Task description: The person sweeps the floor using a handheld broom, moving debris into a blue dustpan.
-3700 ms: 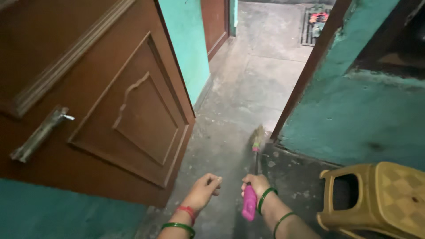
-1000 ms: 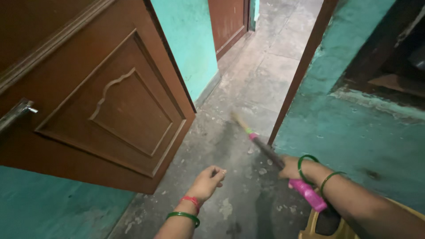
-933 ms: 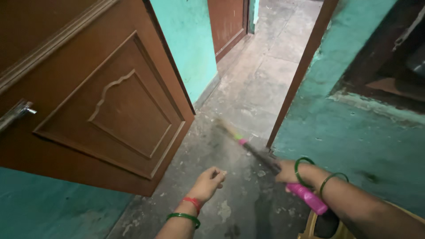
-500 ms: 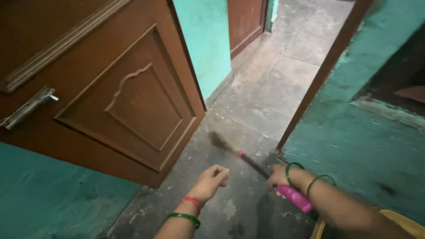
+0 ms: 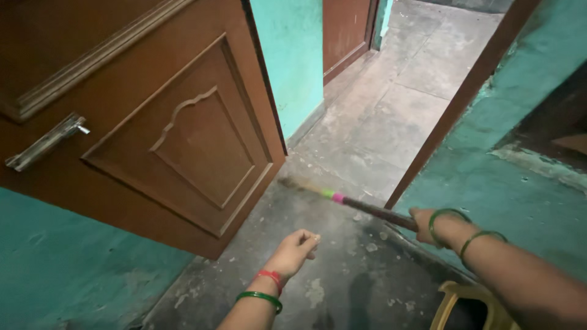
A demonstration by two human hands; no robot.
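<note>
My right hand point(image 5: 425, 220) is clamped on the dark, pink-banded stick broom point(image 5: 348, 201), which I judge light, stiff and best gripped at its handle end, while my left hand point(image 5: 296, 247) hangs loosely curled, holding nothing

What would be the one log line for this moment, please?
right hand: grips broom, tip near door | left hand: loosely curled, empty, above floor | stool: lower right
</note>
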